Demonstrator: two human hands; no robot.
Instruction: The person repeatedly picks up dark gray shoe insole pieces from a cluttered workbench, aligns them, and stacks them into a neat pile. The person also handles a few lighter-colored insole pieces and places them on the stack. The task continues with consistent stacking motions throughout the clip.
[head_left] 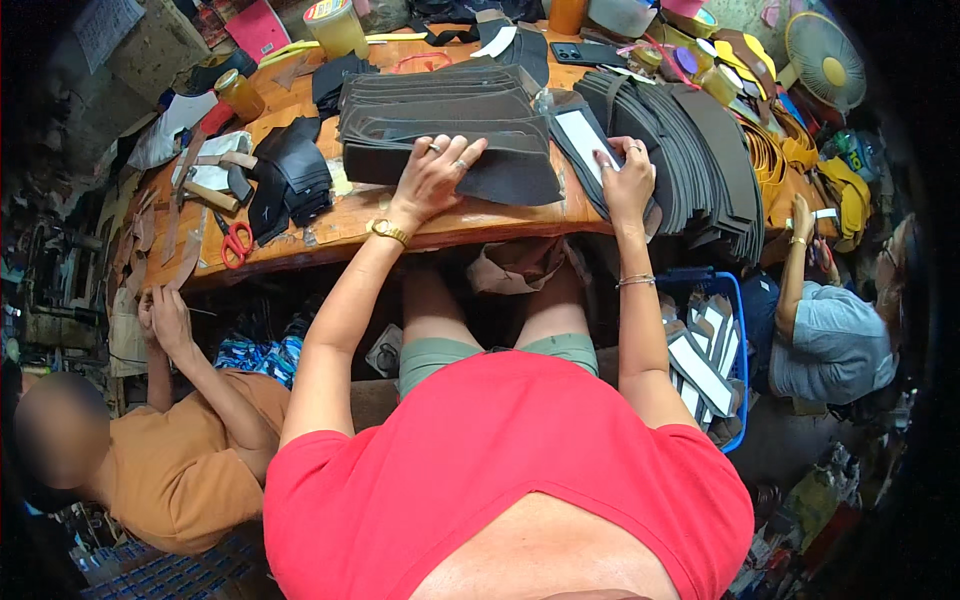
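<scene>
My left hand [437, 180] rests at the front edge of a broad stack of dark brown strips [440, 95], its fingers curled over a dark strip [515, 172] there. To its right, my right hand [628, 182] grips a dark strip with a white patch [583, 140], the thumb lying by the white part and the fingers bent at its right side. That strip lies slanted between the brown stack and a fanned pile of dark curved strips [690, 150]. The undersides of both held strips are hidden.
Red-handled scissors [236, 246] and black pieces [293, 175] lie at the left of the wooden table [345, 232]. A blue basket [738, 345] of white-patched strips stands below right. Co-workers sit at the left [190, 455] and right [835, 340]. A phone [588, 54] lies at the back.
</scene>
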